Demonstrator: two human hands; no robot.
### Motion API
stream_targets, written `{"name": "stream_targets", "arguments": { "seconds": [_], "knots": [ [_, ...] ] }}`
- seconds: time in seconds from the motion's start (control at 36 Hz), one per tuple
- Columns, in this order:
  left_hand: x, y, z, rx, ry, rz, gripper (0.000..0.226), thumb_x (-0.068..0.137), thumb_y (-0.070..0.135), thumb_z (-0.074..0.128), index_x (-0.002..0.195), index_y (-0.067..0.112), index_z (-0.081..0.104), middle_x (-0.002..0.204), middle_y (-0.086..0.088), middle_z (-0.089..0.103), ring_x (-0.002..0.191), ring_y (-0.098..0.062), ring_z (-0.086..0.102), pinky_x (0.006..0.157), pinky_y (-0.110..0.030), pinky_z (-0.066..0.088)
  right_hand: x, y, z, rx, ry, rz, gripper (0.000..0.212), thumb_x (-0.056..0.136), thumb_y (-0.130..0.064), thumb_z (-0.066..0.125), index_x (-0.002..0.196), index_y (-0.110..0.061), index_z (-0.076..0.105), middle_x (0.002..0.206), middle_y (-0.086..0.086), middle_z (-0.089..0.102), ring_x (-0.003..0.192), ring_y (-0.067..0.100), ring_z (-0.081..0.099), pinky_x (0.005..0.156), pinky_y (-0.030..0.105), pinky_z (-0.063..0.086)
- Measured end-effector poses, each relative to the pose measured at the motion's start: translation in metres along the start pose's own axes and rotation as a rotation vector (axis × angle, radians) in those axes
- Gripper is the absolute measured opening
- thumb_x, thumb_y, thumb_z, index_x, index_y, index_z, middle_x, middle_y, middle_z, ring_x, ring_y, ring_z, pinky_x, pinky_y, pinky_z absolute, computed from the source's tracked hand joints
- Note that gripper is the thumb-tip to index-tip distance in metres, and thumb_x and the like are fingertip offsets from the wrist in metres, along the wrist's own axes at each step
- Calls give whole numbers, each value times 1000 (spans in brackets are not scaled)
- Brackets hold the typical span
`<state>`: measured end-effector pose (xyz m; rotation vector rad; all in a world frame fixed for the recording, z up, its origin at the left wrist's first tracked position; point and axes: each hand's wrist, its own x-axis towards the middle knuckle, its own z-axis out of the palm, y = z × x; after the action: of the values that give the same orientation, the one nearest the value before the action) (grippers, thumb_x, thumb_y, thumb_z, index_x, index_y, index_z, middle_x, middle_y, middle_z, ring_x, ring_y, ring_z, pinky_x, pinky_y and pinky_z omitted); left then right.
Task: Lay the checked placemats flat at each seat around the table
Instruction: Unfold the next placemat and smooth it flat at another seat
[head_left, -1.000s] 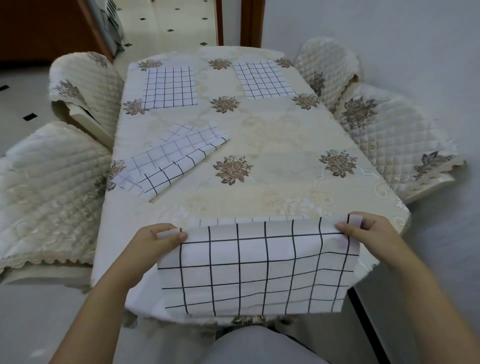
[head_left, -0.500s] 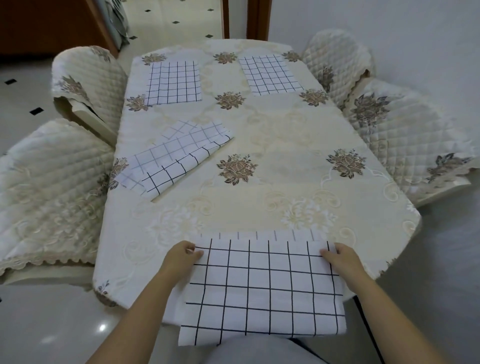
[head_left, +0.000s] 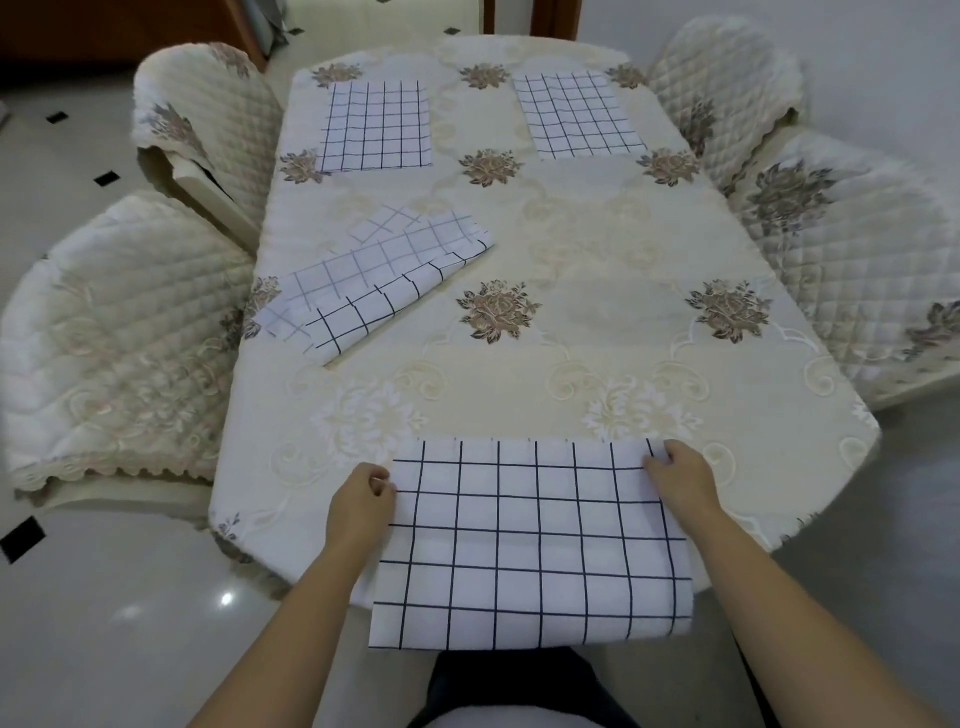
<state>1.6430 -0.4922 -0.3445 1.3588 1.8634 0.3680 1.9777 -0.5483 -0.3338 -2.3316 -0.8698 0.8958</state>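
Cream tabletop (head_left: 597, 249): left hand (head_left: 361, 499) and right hand (head_left: 680, 475) pinch the near placemat (head_left: 530, 545) by far corners; I judge it limp, light; grip corners.

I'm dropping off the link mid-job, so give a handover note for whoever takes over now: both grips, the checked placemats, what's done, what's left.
Left grip pinches the left edge of the near placemat; right grip holds its far right corner.
It lies partly on the table, its near part hanging over the edge.
Done: far left placemat and far right placemat lie flat at the far seats.
Left: slide the near one fully onto the table and flatten it; then probably unfold the folded placemats at mid-left for the remaining side seats.
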Motion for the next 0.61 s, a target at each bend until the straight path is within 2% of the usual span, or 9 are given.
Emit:
{"name": "stream_targets", "arguments": {
  "seconds": [0.11, 0.14, 0.17, 0.22, 0.31, 0.36, 0.44, 0.53, 0.61],
  "knots": [
    [-8, -1, 3, 56, 86, 48, 35, 88, 11, 54, 122, 5, 49, 109, -11, 54, 97, -28, 55, 77, -33, 44, 0, -2, 3, -4, 39, -10, 26, 91, -7, 49, 67, -12, 39, 67, 5, 41, 72, 23, 42, 53, 32, 25],
    [-11, -3, 5, 143, 132, 89, 40, 86, 11, 56, 125, 3, 48, 118, -14, 52, 105, -29, 53, 84, -36, 45, -5, -5, 3, -26, 38, -8, 12, 90, -7, 49, 79, -11, 49, 78, 9, 49, 80, 27, 47, 59, 34, 32],
    [-15, -4, 8, 242, 171, 143, 45, 85, 10, 58, 127, 2, 46, 126, -17, 49, 113, -32, 49, 92, -39, 43, -9, -7, 6, -92, 69, -23, 12, 89, -7, 51, 100, -9, 54, 97, 13, 54, 93, 31, 51, 69, 37, 39],
    [-25, -4, 15, 360, 195, 304, 50, 80, 7, 64, 126, -3, 49, 134, -21, 46, 122, -37, 45, 100, -44, 38, -14, -7, 16, -291, 220, -132, 48, 82, -1, 56, 128, -1, 46, 122, 22, 50, 112, 39, 48, 91, 44, 38],
    [-44, -2, 34, 436, 138, 633, 52, 63, 5, 77, 112, -1, 58, 119, -25, 59, 107, -41, 59, 85, -46, 51, -32, -8, 45, -468, 329, -452, 62, 60, 10, 68, 120, 7, 52, 115, 30, 56, 107, 46, 54, 92, 57, 44],
    [-59, -1, 47, 494, 45, 826, 46, 67, 18, 67, 109, 7, 52, 116, -20, 63, 102, -33, 61, 79, -41, 54, -50, -6, 65, -530, 288, -648, 67, 53, 4, 75, 116, 4, 52, 113, 27, 60, 107, 44, 57, 87, 59, 47],
    [-78, -4, 62, 527, -102, 904, 45, 71, 35, 49, 110, 13, 49, 118, -14, 62, 107, -25, 59, 84, -34, 54, -85, -2, 86, -564, 151, -908, 56, 57, -10, 69, 109, -7, 48, 108, 17, 65, 105, 32, 59, 82, 51, 53],
    [-94, -11, 73, 489, -176, 933, 56, 69, 32, 60, 118, 6, 56, 120, -12, 61, 112, -23, 56, 87, -34, 51, -113, 13, 101, -573, 15, -993, 37, 66, -21, 45, 100, -11, 52, 99, 9, 68, 100, 22, 53, 84, 44, 53],
    [-105, -23, 78, 586, -190, 928, 67, 62, 35, 60, 120, 4, 52, 122, -11, 61, 118, -21, 45, 87, -37, 53, -133, 28, 108, -652, -53, -941, 52, 67, -30, 40, 114, -9, 47, 110, 8, 68, 106, 24, 62, 87, 44, 52]
  ]
}}
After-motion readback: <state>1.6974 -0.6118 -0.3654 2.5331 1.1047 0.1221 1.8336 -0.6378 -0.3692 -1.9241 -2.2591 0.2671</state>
